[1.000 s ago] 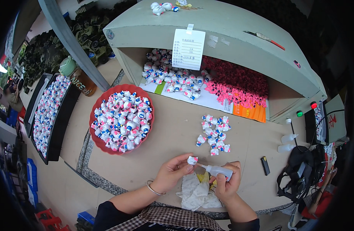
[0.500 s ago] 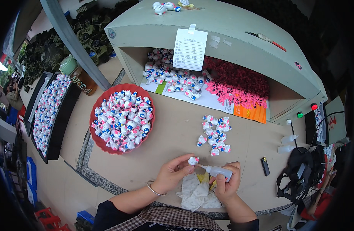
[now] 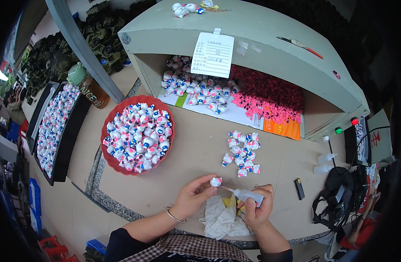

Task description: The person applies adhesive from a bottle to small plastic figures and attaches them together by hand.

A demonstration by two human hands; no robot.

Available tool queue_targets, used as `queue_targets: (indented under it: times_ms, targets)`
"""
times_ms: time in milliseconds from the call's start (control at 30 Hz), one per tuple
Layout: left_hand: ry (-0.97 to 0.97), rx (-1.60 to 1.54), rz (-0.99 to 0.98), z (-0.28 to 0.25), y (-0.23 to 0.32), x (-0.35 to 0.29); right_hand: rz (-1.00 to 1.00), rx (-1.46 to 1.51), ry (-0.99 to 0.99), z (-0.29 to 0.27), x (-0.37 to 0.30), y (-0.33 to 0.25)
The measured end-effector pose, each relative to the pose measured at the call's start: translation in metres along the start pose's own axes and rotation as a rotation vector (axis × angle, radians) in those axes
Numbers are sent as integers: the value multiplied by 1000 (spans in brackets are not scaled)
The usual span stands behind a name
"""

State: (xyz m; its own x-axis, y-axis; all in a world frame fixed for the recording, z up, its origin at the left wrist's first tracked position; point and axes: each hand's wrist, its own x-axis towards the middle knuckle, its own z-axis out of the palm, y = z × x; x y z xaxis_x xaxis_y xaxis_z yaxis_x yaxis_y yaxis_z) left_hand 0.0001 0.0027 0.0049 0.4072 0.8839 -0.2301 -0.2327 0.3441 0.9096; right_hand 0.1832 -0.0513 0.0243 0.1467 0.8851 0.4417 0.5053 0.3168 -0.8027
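We see the left hand (image 3: 192,201) pinching a small white-and-pink figurine (image 3: 216,181) above the beige tabletop (image 3: 191,148), apparently leaving it exposed to the slim-nozzled, translucent plastic bottle (image 3: 247,195) the right hand (image 3: 259,211) grips.

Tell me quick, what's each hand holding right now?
Left hand: closed, pinching a small rounded white-and-pink figurine.
Right hand: closed, holding a translucent plastic squeeze bottle.

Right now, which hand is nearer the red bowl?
Left. The left hand, holding a toy, is below and right of the bowl in view; the right hand, holding a bottle, is farther right.
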Motion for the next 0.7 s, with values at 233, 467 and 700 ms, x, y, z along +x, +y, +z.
queue_targets:
  times_ms: [233,467,700]
  targets:
    - [-26,-30,-10,-1,-3,0,411,577,220,-8,26,-11]
    - [-40,-125,-61,-3,-4,0,532,424,17,-13,94,37]
    - [-32,-126,-68,-2,-8,6,221,-553,7,24,168,107]
